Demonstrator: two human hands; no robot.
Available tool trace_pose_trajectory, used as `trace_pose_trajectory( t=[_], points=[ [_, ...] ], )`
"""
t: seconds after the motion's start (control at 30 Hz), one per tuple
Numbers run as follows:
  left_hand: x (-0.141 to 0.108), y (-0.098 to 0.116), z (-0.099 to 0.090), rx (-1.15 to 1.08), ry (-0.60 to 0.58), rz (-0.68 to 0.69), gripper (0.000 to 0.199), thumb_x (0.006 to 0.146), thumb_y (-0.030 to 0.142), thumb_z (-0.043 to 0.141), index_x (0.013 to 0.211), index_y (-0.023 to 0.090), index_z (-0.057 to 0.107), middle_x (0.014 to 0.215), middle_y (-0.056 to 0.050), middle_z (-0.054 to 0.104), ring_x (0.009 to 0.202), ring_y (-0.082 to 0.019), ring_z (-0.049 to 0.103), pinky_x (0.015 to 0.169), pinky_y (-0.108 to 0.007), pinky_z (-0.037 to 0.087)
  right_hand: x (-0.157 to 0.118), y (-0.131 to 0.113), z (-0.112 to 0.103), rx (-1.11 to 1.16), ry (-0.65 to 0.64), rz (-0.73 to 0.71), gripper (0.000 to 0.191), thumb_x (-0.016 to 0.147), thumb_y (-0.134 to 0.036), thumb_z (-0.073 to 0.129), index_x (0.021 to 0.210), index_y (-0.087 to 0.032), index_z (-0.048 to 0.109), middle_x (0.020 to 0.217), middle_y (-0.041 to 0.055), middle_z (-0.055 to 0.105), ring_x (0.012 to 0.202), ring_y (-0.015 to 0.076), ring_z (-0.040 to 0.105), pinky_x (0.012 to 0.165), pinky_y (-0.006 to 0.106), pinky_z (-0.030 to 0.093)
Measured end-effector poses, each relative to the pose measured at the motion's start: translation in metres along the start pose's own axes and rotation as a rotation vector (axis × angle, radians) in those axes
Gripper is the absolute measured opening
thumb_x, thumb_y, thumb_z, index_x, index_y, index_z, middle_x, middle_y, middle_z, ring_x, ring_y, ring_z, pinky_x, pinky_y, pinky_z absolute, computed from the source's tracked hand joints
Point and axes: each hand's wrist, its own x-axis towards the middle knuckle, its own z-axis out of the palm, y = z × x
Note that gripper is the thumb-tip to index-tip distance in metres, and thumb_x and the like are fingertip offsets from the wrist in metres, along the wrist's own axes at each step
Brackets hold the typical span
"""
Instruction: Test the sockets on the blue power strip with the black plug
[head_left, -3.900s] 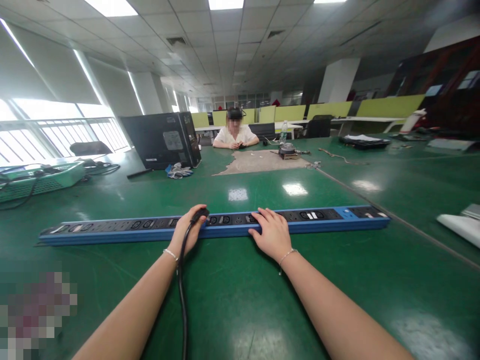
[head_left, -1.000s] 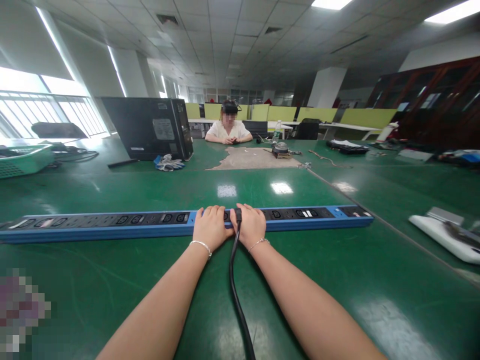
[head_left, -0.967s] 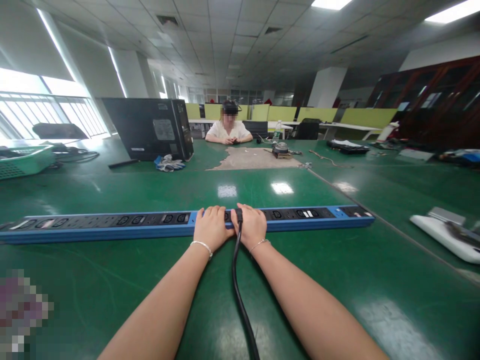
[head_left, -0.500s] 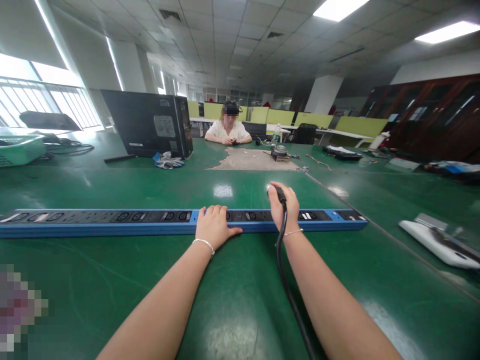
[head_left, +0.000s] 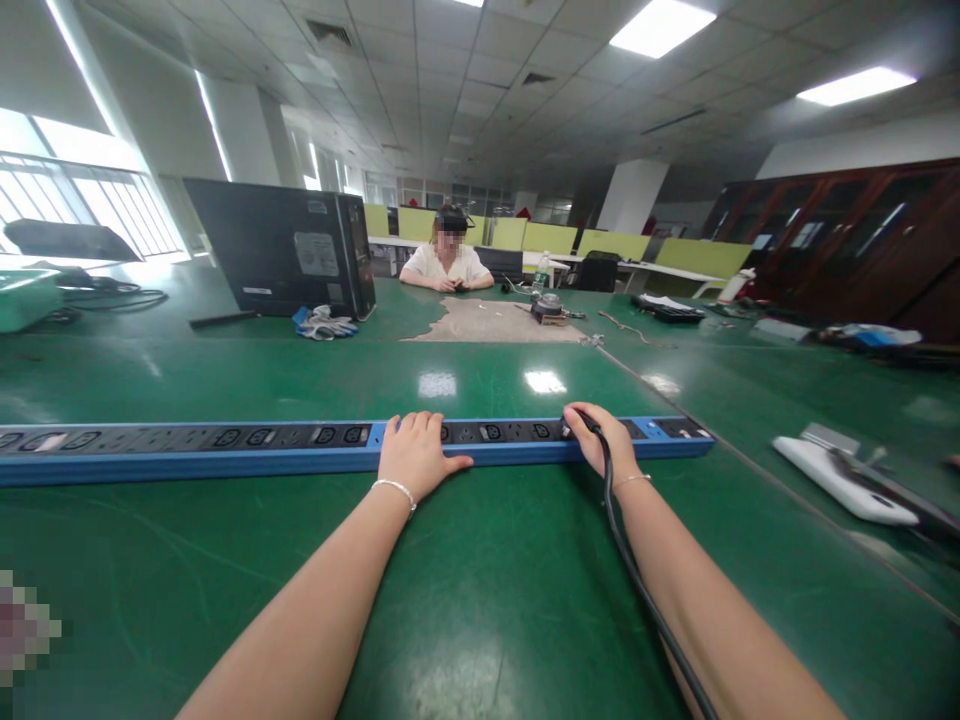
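Note:
A long blue power strip (head_left: 300,462) with black sockets lies across the green table. My left hand (head_left: 412,450) lies over its middle, fingers over the far edge and thumb along the front side, gripping it. Towards the strip's right end, my right hand (head_left: 600,435) is closed around a black plug (head_left: 589,420), low over the sockets. How the plug meets the socket is hidden by my fingers. From the plug a black cable (head_left: 626,540) runs down beside my right forearm and out of view at the bottom.
A black computer case (head_left: 285,250) stands at the back left, with gloves (head_left: 325,323) beside it. A person (head_left: 448,265) sits across the table (head_left: 480,380). To the right lies a white object (head_left: 844,480); a green basket (head_left: 26,300) is at far left.
My right hand has moved down and to the right, bringing the plug from above the strip to its sockets. My left hand stays on the strip. The view has shifted slightly.

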Motion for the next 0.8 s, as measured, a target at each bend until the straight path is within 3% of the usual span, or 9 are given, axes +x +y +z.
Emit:
trace_pose_trajectory(
  t=[0.33,0.6,0.8],
  points=[
    [0.0,0.0,0.001,0.014,0.016,0.02,0.073,0.065,0.07,0.052,0.114,0.015,0.052,0.111,-0.013,0.059,0.108,-0.029,0.05,0.098,-0.044,0.028,0.007,0.004,0.002,-0.141,-0.039,-0.148,0.035,0.083,-0.049,0.044,0.092,-0.022,0.066,0.087,0.0058,0.066,0.083,0.0204,0.06,0.078,0.032,0.046],
    [0.001,-0.001,0.001,0.007,0.007,0.012,0.073,0.064,0.07,0.053,0.114,0.016,0.052,0.112,-0.013,0.059,0.109,-0.029,0.049,0.098,-0.043,0.028,0.008,0.015,-0.001,-0.01,-0.05,-0.093,0.032,0.082,-0.047,0.047,0.09,-0.023,0.066,0.091,0.0032,0.067,0.086,0.0199,0.061,0.079,0.032,0.046],
    [0.0,-0.001,0.001,0.018,0.026,0.028,0.073,0.064,0.07,0.053,0.113,0.016,0.052,0.11,-0.013,0.06,0.107,-0.029,0.05,0.097,-0.043,0.03,0.009,0.012,0.0,-0.196,-0.127,-0.22,0.027,0.084,-0.043,0.046,0.086,-0.024,0.065,0.081,0.0034,0.066,0.078,0.0198,0.059,0.076,0.033,0.045]
  ],
)
